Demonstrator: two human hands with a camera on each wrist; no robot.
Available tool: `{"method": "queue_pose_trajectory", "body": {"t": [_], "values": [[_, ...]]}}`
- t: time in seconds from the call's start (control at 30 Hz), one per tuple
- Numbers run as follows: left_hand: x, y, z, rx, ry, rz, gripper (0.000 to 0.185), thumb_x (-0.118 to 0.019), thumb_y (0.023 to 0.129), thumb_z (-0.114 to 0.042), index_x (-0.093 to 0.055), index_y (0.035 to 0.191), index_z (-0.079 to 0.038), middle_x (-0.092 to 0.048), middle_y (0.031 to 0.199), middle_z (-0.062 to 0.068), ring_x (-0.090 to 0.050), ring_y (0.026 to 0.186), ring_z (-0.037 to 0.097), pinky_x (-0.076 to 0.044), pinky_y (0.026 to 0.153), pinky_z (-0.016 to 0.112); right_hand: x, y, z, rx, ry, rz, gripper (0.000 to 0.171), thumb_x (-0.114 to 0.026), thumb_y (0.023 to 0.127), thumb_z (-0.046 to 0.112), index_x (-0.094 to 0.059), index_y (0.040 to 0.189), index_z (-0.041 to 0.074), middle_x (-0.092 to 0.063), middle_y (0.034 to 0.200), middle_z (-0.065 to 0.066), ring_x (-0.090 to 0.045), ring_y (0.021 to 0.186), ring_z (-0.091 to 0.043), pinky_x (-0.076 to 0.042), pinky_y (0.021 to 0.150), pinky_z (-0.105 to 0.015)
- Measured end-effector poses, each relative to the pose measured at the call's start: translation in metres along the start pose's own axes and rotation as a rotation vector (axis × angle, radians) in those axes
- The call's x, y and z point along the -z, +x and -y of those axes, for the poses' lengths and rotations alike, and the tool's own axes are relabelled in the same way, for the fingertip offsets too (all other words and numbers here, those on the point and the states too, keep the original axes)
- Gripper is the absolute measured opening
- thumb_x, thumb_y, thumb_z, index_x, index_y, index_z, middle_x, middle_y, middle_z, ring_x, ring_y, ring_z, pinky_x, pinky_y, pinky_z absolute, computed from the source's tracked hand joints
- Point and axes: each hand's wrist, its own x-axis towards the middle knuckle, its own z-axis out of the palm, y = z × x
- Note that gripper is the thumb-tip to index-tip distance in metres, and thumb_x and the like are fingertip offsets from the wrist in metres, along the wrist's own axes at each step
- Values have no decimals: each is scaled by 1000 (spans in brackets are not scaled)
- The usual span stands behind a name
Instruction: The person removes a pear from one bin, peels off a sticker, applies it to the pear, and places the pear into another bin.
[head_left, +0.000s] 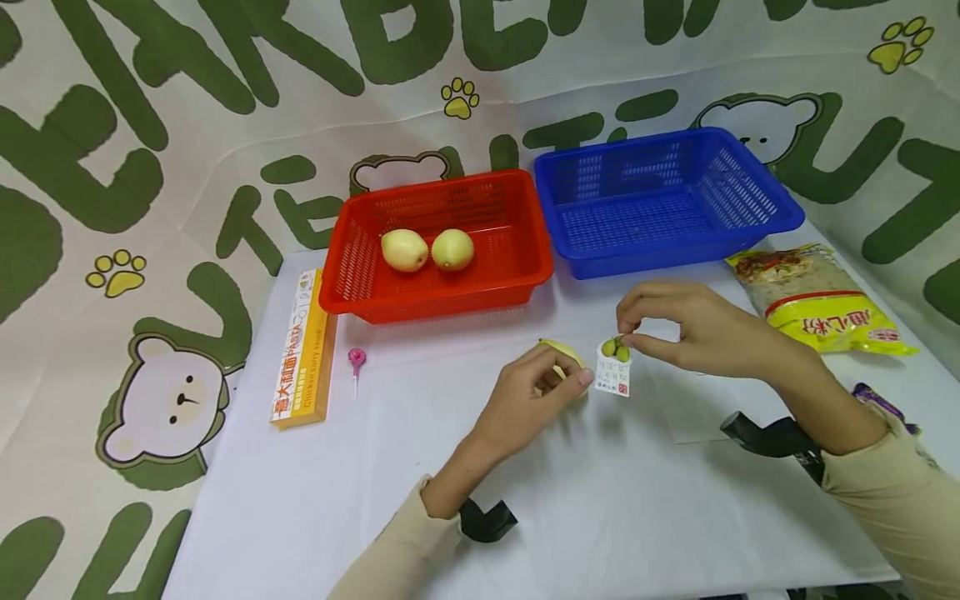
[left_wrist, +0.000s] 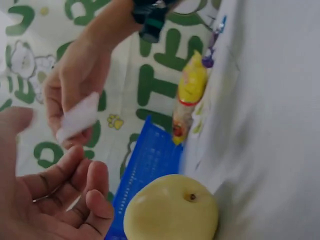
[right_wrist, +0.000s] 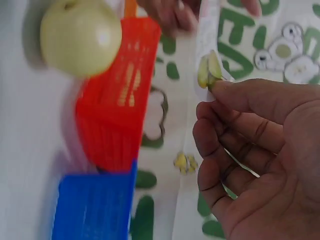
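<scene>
- Right hand: pinches small white sachet printed with green olives by its top edge; a thin hold, liable to slip.
- Left hand: fingers loosely curled, holding nothing, beside round yellow-green pear; a nudge could roll it.

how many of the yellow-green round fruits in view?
3. Two fruits sit side by side in the red basket: one on the left, one on the right. A third lies on the table by the left hand, partly hidden.

Red basket, blue basket, pale yellow-green pears, white cloth with green bears.
</scene>
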Motion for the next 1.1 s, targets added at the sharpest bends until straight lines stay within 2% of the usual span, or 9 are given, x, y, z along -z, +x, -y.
{"method": "queue_pose_trajectory", "body": {"t": [0.1,0.2,0.3,0.4,0.53,0.67,0.83,0.97,1.1], "values": [[11,3,3,-21,13,-119,11,-70,95,-23,-69,93,-12,-62,90,-6,-57,73,11,-50,63,24,-9,14,7,17,30,43,22,-76,87,5,-72,96,24,-63,104,17,-58,98,-6,-54,84,-30],[14,4,9,-27,29,-232,6,-71,93,-14,-71,92,-8,-63,88,-3,-57,75,13,-49,63,26,-19,22,9,-21,71,4,19,-76,89,9,-72,103,21,-63,109,13,-59,101,-8,-55,80,-31],[17,3,15,65,-41,-335,8,-71,94,-17,-73,94,-9,-66,90,-4,-58,79,12,-50,67,28,-29,26,6,-115,140,-63,16,-74,92,15,-72,108,19,-64,109,10,-58,97,-11,-53,76,-29],[18,1,20,186,-148,-394,14,-70,95,-23,-74,97,-9,-69,92,-3,-60,81,13,-51,74,29,-43,29,3,-215,255,-78,10,-71,95,20,-73,105,18,-66,104,8,-57,92,-13,-49,74,-28],[17,-2,26,283,-226,-398,17,-70,95,-26,-74,100,-10,-70,91,-1,-60,80,15,-50,71,27,-62,31,1,-317,451,-62,7,-71,95,19,-74,97,13,-68,99,0,-60,93,-17,-49,83,-26],[14,-3,32,312,-200,-380,13,-71,93,-24,-74,95,-12,-69,87,-3,-58,79,14,-46,64,24,-73,31,2,-395,540,-80,8,-72,94,17,-74,94,9,-67,97,-5,-61,93,-21,-50,85,-30],[11,-3,39,300,-113,-361,8,-73,91,-19,-75,89,-11,-67,84,-5,-56,76,11,-43,63,21,-81,29,0,-436,458,-64,7,-72,93,17,-74,90,11,-67,95,-1,-57,87,-20,-46,82,-36],[9,-3,44,289,-92,-350,7,-74,90,-18,-75,87,-11,-66,82,-6,-55,73,10,-44,60,20,-84,28,-2,-438,373,-60,6,-72,93,16,-74,89,12,-67,92,2,-56,86,-19,-45,79,-32],[7,-3,46,287,-88,-339,8,-75,90,-20,-75,86,-12,-66,81,-7,-54,72,10,-43,58,20,-85,28,-4,-444,337,-58,7,-72,93,15,-73,88,11,-67,90,2,-55,84,-20,-45,75,-29]]}}
